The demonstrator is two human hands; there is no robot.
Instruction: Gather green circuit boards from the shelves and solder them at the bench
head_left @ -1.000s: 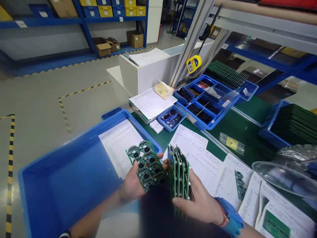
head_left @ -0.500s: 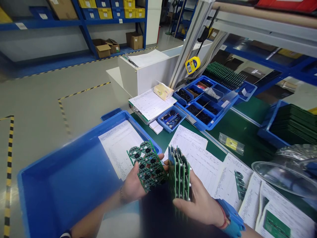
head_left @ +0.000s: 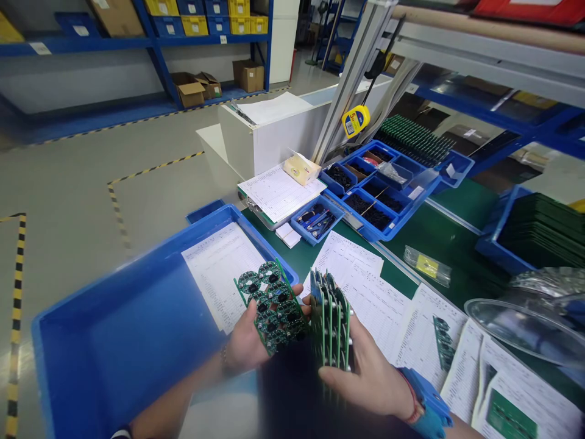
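My left hand (head_left: pixel 244 338) grips a green circuit board panel (head_left: pixel 274 308) carrying round boards with black chips, held flat and tilted above the paper. My right hand (head_left: pixel 361 375) holds a stack of green circuit boards (head_left: pixel 329 323) on edge, their faces turned sideways. The two lots touch or nearly touch at their edges. Below the left hand lies a blue plastic tray (head_left: pixel 114 323) with a printed sheet (head_left: pixel 219 274) inside. More printed sheets (head_left: pixel 361 286) cover the green bench mat (head_left: pixel 439 244) under my right hand.
A blue compartment tray of small black parts (head_left: pixel 377 189) and a small blue tool tray (head_left: pixel 315 221) stand ahead. A yellow tape measure (head_left: pixel 355 121) hangs above them. At right are a blue bin of stacked green boards (head_left: pixel 534 228) and a clear plastic dish (head_left: pixel 521 329).
The view has shifted slightly. Both hands and their boards stay almost in the same place, still held.
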